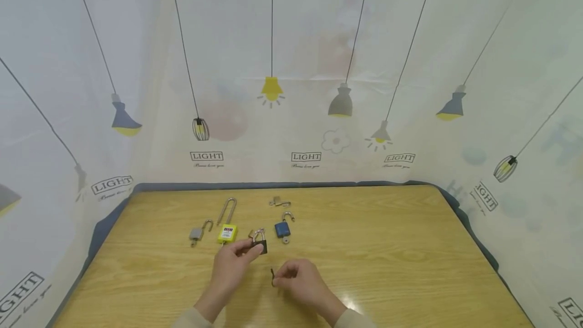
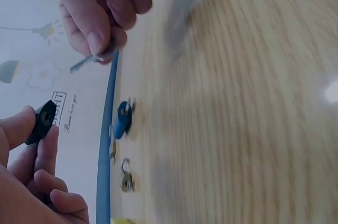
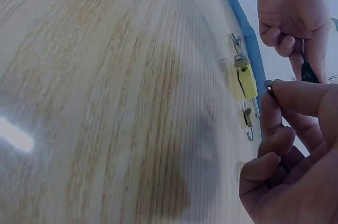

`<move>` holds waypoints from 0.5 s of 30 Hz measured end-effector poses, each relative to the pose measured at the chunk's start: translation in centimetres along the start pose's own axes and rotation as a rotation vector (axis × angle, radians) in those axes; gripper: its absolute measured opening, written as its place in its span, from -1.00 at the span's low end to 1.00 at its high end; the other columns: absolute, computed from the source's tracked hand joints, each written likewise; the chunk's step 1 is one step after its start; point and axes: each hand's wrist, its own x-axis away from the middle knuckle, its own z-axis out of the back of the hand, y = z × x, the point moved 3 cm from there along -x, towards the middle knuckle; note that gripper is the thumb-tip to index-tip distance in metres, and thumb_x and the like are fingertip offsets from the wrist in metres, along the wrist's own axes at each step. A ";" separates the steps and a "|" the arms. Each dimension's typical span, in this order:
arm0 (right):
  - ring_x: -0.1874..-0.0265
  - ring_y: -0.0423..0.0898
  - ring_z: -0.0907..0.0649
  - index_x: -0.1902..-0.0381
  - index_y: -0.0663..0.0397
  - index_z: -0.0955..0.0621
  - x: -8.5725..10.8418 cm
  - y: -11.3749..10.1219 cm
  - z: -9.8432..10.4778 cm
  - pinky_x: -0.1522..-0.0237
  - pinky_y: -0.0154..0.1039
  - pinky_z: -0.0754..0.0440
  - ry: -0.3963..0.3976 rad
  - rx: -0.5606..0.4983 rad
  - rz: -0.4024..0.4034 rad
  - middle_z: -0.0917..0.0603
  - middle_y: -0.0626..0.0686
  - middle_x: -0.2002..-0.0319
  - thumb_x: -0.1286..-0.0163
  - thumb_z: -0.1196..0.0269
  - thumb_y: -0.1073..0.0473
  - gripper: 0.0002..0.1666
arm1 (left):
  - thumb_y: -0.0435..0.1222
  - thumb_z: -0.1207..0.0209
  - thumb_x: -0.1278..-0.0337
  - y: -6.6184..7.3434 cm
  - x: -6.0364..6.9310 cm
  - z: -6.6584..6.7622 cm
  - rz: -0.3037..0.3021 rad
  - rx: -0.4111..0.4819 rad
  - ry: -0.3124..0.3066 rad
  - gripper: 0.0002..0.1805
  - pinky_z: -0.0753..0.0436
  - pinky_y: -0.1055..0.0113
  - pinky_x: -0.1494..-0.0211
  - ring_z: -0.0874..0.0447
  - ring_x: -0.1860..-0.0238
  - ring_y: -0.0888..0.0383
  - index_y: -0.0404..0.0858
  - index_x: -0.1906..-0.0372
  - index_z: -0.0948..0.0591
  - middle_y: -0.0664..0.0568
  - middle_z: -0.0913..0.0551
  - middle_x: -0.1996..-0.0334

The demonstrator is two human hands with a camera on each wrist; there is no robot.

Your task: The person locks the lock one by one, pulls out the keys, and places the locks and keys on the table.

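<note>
My left hand (image 1: pixel 229 265) pinches a small black padlock (image 1: pixel 260 248) between thumb and fingers, its silver shackle pointing up and away. The padlock's keyhole end (image 2: pixel 46 119) shows in the left wrist view. To the right and nearer the front, my right hand (image 1: pixel 301 281) pinches a small key (image 1: pixel 273 274), whose blade (image 2: pixel 82 64) points toward the padlock side. Key and padlock are apart, both held above the table. Whether the black padlock's shackle is locked I cannot tell. Fingers hide part of its body.
On the wooden table (image 1: pixel 387 247) lie a blue padlock (image 1: pixel 282 229), a yellow long-shackle padlock (image 1: pixel 227 235), a grey padlock (image 1: pixel 196 234) and a small brass-coloured padlock (image 1: pixel 277 200). Keys sit in several of them. Another small padlock is partly hidden behind the black one. A printed curtain (image 1: pixel 255 166) surrounds the table.
</note>
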 end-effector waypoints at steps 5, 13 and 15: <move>0.42 -0.30 -0.54 0.45 0.02 -0.72 0.1 -0.1 -0.1 0.31 -0.38 -0.45 0.023 0.049 0.033 -0.71 -0.15 0.45 -0.15 -0.40 0.18 -0.95 | -0.06 -0.34 -0.07 -1.2 0.2 1.8 -0.029 -0.081 -0.011 -0.73 -0.47 0.43 0.33 -0.49 0.30 0.18 -0.11 0.19 -0.73 0.09 -0.69 0.34; 0.43 -0.33 -0.51 0.44 0.01 -0.72 0.3 -0.3 0.0 0.34 -0.39 -0.43 0.019 0.066 0.063 -0.73 -0.11 0.43 -0.13 -0.42 0.15 -0.93 | -0.02 -0.28 -0.15 -3.7 0.8 5.2 0.024 -0.207 -0.027 -0.59 -0.47 0.39 0.34 -0.52 0.28 0.17 -0.25 0.08 -0.70 0.07 -0.70 0.28; 0.44 -0.33 -0.51 0.44 -0.01 -0.73 0.3 -0.3 0.0 0.35 -0.40 -0.43 0.019 0.072 0.060 -0.72 -0.12 0.44 -0.12 -0.42 0.15 -0.93 | -0.02 -0.25 -0.18 -4.1 0.8 6.0 0.039 -0.236 -0.040 -0.62 -0.48 0.34 0.30 -0.53 0.24 0.15 -0.24 0.11 -0.71 0.06 -0.71 0.26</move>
